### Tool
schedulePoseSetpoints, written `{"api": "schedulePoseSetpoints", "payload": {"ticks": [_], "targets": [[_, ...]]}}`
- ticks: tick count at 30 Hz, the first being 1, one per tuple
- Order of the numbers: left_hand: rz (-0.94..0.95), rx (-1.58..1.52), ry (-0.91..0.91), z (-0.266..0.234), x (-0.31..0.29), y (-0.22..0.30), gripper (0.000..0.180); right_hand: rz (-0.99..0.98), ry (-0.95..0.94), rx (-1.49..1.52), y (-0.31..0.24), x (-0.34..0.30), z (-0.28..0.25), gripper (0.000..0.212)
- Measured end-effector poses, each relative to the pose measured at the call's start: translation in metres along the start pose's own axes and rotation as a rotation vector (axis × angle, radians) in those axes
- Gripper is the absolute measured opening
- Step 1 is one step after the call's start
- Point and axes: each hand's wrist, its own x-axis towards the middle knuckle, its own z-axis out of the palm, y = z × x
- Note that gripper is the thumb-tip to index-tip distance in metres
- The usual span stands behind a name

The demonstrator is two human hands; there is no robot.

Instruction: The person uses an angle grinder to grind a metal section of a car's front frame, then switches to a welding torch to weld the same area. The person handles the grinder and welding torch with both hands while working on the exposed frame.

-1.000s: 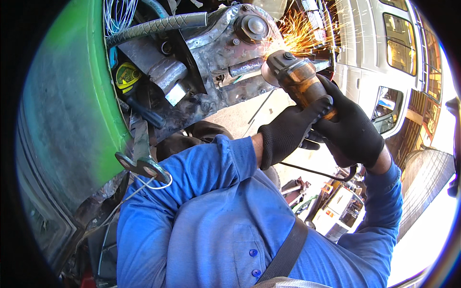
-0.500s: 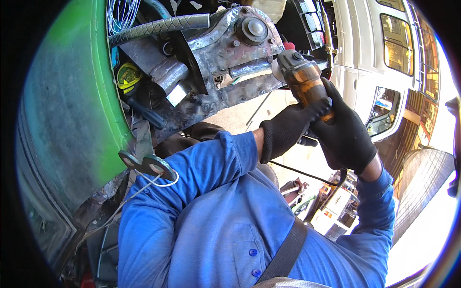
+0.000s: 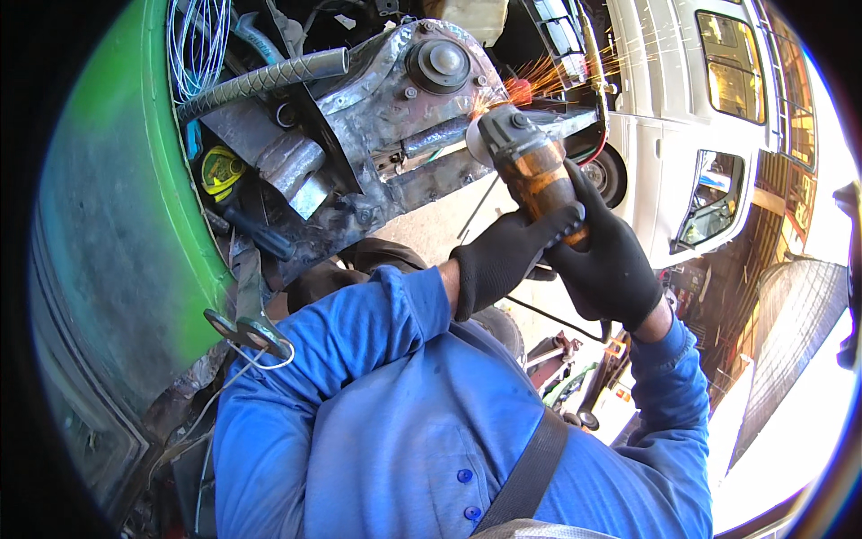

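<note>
Both hands, in black gloves, grip an angle grinder (image 3: 536, 177) with a worn orange and grey body. My left hand (image 3: 514, 254) wraps the rear of its body from the near side. My right hand (image 3: 611, 256) closes round the same part from the right. The pale grinding disc (image 3: 479, 142) meets the edge of a welded metal frame (image 3: 382, 126), and orange sparks (image 3: 539, 76) fly off to the right. A round hub (image 3: 438, 66) with bolts sits on the frame's plate. The grinder's black cord (image 3: 557, 319) trails below my hands.
A green vehicle panel (image 3: 135, 180) fills the left side. Beside it lie a yellow tape measure (image 3: 221, 172), coiled thin wire (image 3: 199, 49) and a ribbed hose (image 3: 265, 83). A flat metal piece with holes (image 3: 248, 331) hangs near my left arm. A white van (image 3: 664, 117) stands at right.
Sparks have appeared where the disc meets the frame. The grinder and both hands sit further left and slightly lower in the picture; the whole scene has also shifted left.
</note>
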Motion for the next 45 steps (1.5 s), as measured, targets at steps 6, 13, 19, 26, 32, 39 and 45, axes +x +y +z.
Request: {"api": "schedulePoseSetpoints", "payload": {"ticks": [6,13,19,26,32,39,45], "targets": [[0.091,-0.081,-0.046,-0.003,0.009,0.001,0.065,-0.041,0.056,-0.108,0.006,-0.001,0.002,0.098],[0.097,0.025,-0.006,-0.003,0.004,0.0,0.067,-0.113,0.107,0.007,0.017,-0.001,0.016,0.106],[0.122,0.037,-0.017,0.0,0.005,0.001,0.069,-0.121,0.124,-0.004,0.02,-0.004,0.016,0.101],[0.027,0.041,-0.013,0.014,0.008,0.008,0.072,0.03,0.116,-0.004,0.019,-0.012,-0.001,0.092],[0.035,-0.063,0.008,0.019,0.001,0.009,0.073,0.081,0.052,0.106,0.016,-0.008,-0.004,0.093],[0.137,-0.217,-0.074,0.039,0.005,0.005,0.07,-0.039,0.064,0.124,0.011,-0.016,-0.027,0.097],[0.309,-0.066,-0.034,0.043,0.033,0.0,0.071,-0.191,-0.012,0.043,0.035,0.003,-0.05,0.1]]}}
